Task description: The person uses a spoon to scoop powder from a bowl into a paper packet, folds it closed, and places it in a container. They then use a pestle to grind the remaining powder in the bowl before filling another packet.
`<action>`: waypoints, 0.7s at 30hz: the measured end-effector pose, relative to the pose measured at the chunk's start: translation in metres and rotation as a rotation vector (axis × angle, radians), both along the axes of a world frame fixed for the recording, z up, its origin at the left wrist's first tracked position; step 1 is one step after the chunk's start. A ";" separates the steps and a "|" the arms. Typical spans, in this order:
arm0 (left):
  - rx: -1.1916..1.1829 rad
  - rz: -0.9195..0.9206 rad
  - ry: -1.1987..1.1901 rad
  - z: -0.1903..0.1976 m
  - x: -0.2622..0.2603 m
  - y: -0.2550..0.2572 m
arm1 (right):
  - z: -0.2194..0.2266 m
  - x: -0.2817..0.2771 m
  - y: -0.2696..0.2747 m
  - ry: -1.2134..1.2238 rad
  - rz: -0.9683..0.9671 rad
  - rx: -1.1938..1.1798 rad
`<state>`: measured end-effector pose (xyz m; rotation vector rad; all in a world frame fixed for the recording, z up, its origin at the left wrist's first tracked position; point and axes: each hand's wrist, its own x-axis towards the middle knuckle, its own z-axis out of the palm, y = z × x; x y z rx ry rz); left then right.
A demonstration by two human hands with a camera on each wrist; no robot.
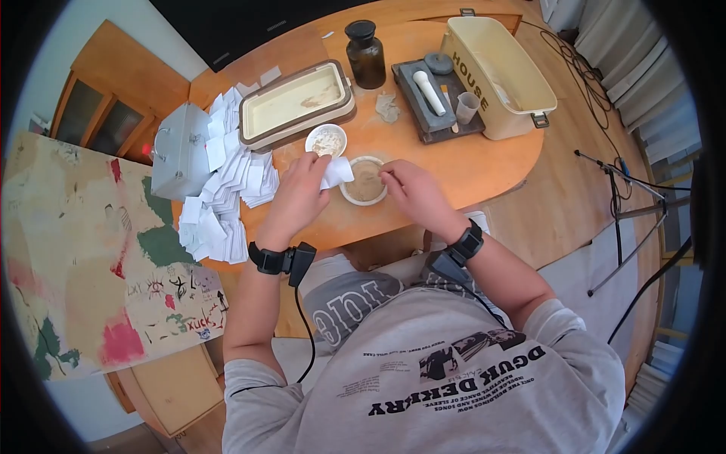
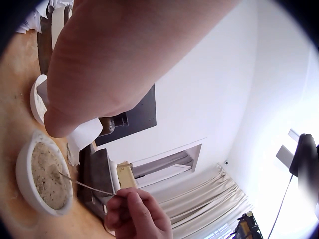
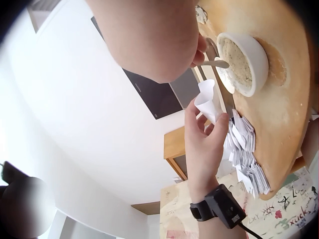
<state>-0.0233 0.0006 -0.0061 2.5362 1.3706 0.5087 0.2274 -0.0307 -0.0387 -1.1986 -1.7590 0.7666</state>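
In the head view my left hand (image 1: 299, 191) holds a piece of white paper (image 1: 338, 174) rolled into an open-mouthed cone. The cone leans at the left rim of a white bowl (image 3: 260, 62) filled with speckled beige powder (image 2: 47, 174). With thumb and fingertips, my right hand (image 1: 417, 195) pinches a thin, flat-ended spatula (image 2: 92, 188). Its tip is over the powder, inside the rim in the left wrist view. Just beyond my left hand stands a second white bowl (image 1: 309, 145) holding pale powder.
Stacked white paper packets (image 1: 215, 181) lie left beside a silver case (image 1: 180, 151). Behind are a cream tray (image 1: 283, 91), dark jar (image 1: 367, 57) and crumpled paper (image 1: 388, 107). At right, a dark tray (image 1: 431, 137) carries a white pestle (image 1: 429, 92), near a cream bin (image 1: 514, 45).
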 end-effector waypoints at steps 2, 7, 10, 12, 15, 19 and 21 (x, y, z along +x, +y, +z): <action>-0.054 0.009 0.057 0.001 0.002 0.001 | -0.006 -0.003 0.002 -0.049 0.092 0.032; -0.030 0.004 0.054 0.002 0.000 -0.003 | -0.003 0.001 0.005 -0.075 0.029 0.020; -0.022 -0.017 0.077 0.004 0.001 -0.001 | -0.009 -0.004 0.007 -0.072 0.040 0.060; -0.025 -0.017 0.093 0.005 0.003 0.000 | -0.014 -0.009 0.010 -0.088 0.060 0.083; -0.008 -0.021 0.089 0.006 0.003 -0.002 | -0.015 -0.015 0.014 -0.049 0.051 0.050; -0.002 -0.019 0.079 0.009 0.000 -0.002 | 0.000 -0.010 0.014 -0.060 0.033 0.006; -0.010 -0.011 0.081 0.010 -0.001 -0.003 | 0.001 -0.008 0.014 -0.070 0.023 -0.016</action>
